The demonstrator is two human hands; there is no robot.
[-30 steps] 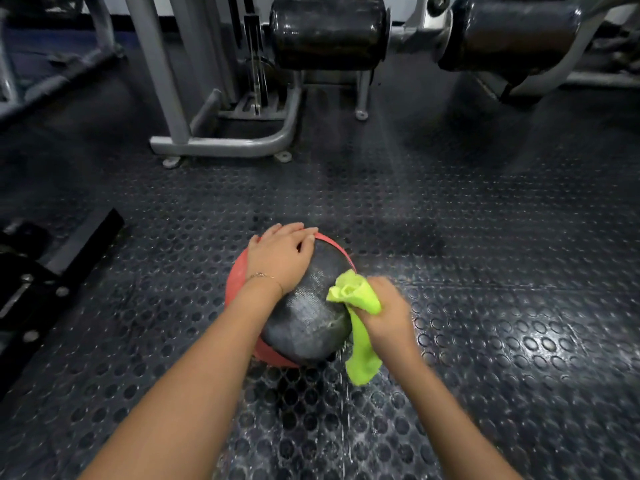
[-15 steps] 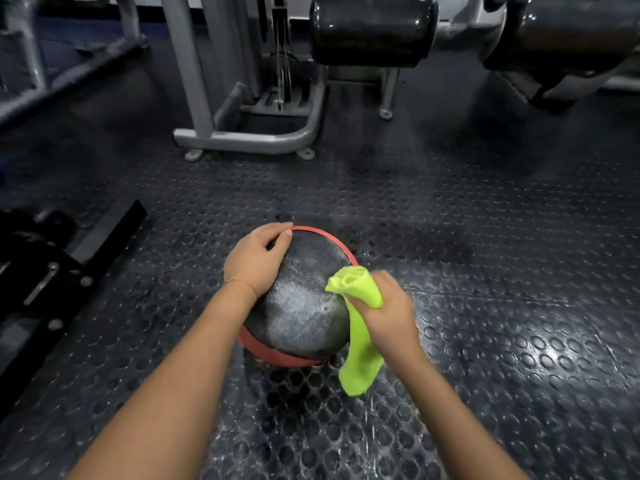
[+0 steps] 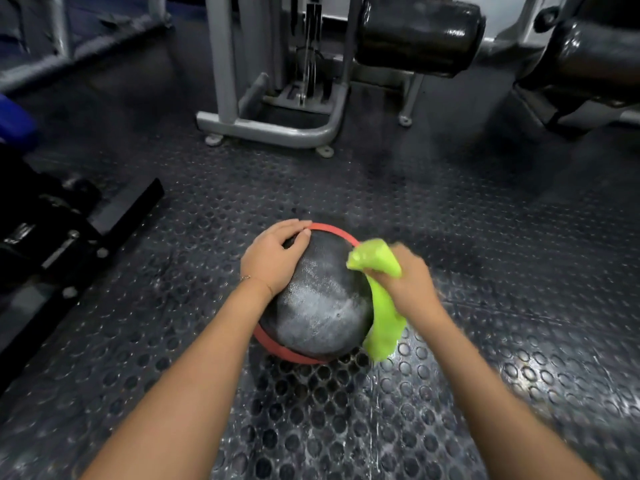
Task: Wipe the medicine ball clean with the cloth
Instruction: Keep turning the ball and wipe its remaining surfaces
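The ball [image 3: 317,299] sits on the studded floor [image 3: 485,306]. The left hand [image 3: 273,258] is laid over its upper left, fingers fairly straight and pressing. The cloth [image 3: 379,292] is gripped by the right hand [image 3: 407,282] against the ball's right side, one end hanging down. The right hand is blurred. No writing can be read.

Colours: ball, cloth, floor, gym kit.

Ball [image 3: 318,306]: black with a fine woven-looking grain, pale grey sheen in patches, red band round the edge. Cloth [image 3: 384,327]: plain bright lime green. Floor mat [image 3: 485,237]: dark grey-black with a regular pattern of raised round studs, white glare spots lower right. Machine frame [image 3: 221,64]: flat mid grey. Roller pads [image 3: 415,36]: glossy black. Blue patch [image 3: 14,123] at the left edge, too blurred to identify. Bracelet [image 3: 246,278]: thin, gold-coloured.
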